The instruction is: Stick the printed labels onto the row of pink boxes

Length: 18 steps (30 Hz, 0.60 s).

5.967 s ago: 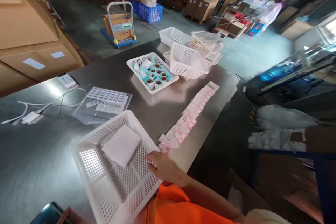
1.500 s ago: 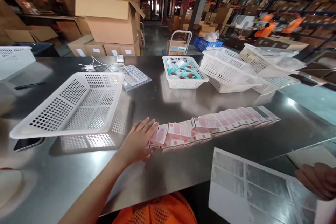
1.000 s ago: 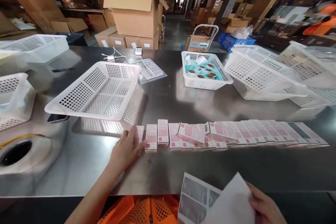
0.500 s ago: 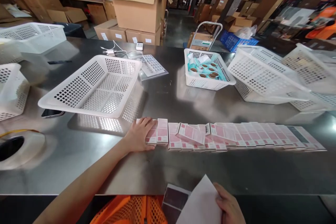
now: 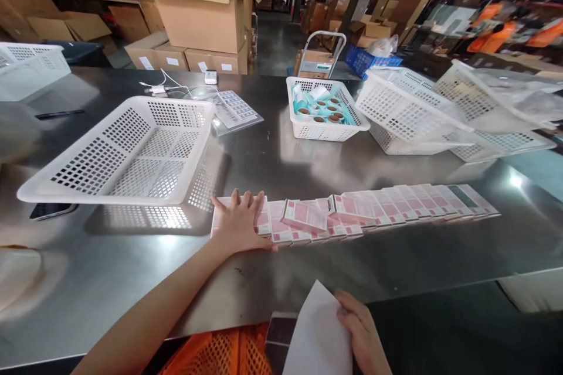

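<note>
Fingers spread flat, the left hand [image 5: 240, 224] presses down on the near end of the row of pink cartons [image 5: 352, 211], which lies overlapped along the front of the steel surface [image 5: 308, 170]. The right hand [image 5: 363, 334] pinches a white sheet [image 5: 319, 334] at its edge, low by the surface's lip. These cartons look light and thin-walled, likely to slide on the polished metal and crush under a hard squeeze; best taken by the long edges, or pushed together from the ends. The sheet is floppy, so a pinch near a corner suits it. Beside the left hand sits an empty white basket [image 5: 127, 152]; a smaller one holding label rolls [image 5: 323, 111] stands further back.
</note>
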Available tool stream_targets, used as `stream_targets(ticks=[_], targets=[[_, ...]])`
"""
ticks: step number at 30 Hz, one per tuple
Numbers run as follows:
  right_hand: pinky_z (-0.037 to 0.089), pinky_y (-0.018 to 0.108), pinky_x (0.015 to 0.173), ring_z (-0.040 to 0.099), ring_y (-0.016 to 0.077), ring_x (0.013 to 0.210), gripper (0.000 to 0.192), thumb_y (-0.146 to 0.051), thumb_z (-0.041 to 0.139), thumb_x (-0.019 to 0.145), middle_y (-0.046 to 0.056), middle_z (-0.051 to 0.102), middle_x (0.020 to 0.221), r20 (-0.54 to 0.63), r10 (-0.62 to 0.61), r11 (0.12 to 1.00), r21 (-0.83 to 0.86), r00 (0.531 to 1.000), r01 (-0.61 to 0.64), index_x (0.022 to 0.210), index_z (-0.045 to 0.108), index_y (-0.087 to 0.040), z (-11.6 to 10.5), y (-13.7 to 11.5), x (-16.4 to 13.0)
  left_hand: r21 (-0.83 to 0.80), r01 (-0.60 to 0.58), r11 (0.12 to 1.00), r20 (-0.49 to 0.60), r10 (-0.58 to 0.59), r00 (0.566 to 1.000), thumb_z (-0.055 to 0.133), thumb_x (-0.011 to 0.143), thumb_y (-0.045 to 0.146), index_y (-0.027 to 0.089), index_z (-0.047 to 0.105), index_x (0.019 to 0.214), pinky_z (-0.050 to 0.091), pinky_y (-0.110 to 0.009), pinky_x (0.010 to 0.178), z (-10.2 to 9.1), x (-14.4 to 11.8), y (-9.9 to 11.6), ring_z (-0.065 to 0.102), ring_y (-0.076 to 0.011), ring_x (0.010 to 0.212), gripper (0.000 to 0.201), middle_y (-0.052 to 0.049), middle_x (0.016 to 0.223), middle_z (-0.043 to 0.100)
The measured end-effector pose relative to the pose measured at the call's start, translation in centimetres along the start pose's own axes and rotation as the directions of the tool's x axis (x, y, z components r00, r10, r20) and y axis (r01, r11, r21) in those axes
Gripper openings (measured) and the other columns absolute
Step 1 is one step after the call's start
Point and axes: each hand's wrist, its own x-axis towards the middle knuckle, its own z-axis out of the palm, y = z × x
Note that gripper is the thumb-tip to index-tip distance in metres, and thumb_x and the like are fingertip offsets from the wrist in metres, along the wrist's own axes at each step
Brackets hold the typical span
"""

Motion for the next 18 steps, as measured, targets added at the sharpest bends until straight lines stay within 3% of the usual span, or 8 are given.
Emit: stream_targets(ticks=[4,8,13,15,18], targets=[[0.053,0.030,0.065,0.066,0.0257,0.075,0.019,-0.033,0.056,0.067,0.006,0.071,0.075,0.104,0.022,0.997,0.069,0.994,-0.029,0.064,0.071,-0.021,0.5,-1.1,0.0,-0.003,0.049,0.999,-0.031,-0.049,0.998,0.056,0.054,0.088,0.024,0.033,0.152,0.004,-0.085,0.099,-0.1,-0.8,1.1,0.035,-0.0491,0.127,0.119,-0.020,0.139,0.049],[0.049,0.027,0.059,0.061,0.0219,0.063,0.019,-0.032,0.056,0.070,0.004,0.065,0.064,0.194,-0.017,0.992,0.123,0.981,-0.007,0.057,0.065,-0.022,0.2,-1.9,0.2,-0.011,0.035,0.999,-0.043,-0.035,0.998,0.054,0.060,0.087,0.026,0.044,0.145,0.009,-0.085,0.098,-0.2,-1.5,1.3,0.040,-0.0461,0.121,0.105,-0.017,0.132,0.053],[0.048,0.028,0.056,0.059,0.0214,0.060,0.017,-0.030,0.057,0.069,0.004,0.062,0.062,0.190,-0.039,0.981,0.191,0.981,0.002,0.055,0.062,-0.022,0.4,-2.1,0.5,-0.022,0.023,0.999,-0.040,-0.024,0.999,0.053,0.054,0.092,0.031,0.038,0.149,0.007,-0.086,0.096,0.1,-1.5,1.5,0.041,-0.0475,0.122,0.113,-0.017,0.135,0.053],[0.049,0.028,0.057,0.061,0.0224,0.063,0.017,-0.031,0.058,0.068,0.004,0.065,0.065,0.184,-0.014,0.983,0.184,0.983,-0.020,0.055,0.064,-0.022,0.4,-1.7,0.5,-0.022,0.027,0.999,-0.033,-0.027,0.999,0.053,0.054,0.092,0.032,0.037,0.150,0.008,-0.085,0.098,0.2,-1.5,1.0,0.037,-0.0495,0.127,0.114,-0.018,0.144,0.048],[0.054,0.030,0.066,0.066,0.0271,0.078,0.016,-0.033,0.061,0.065,0.006,0.073,0.078,0.086,0.081,0.988,0.126,0.993,-0.092,0.062,0.071,-0.022,0.4,-0.4,0.2,-0.024,-0.001,1.000,-0.028,0.000,1.000,0.055,0.055,0.090,0.028,0.019,0.157,0.009,-0.084,0.100,0.1,-1.8,-0.9,0.014,-0.0528,0.143,0.125,-0.019,0.162,0.020]])
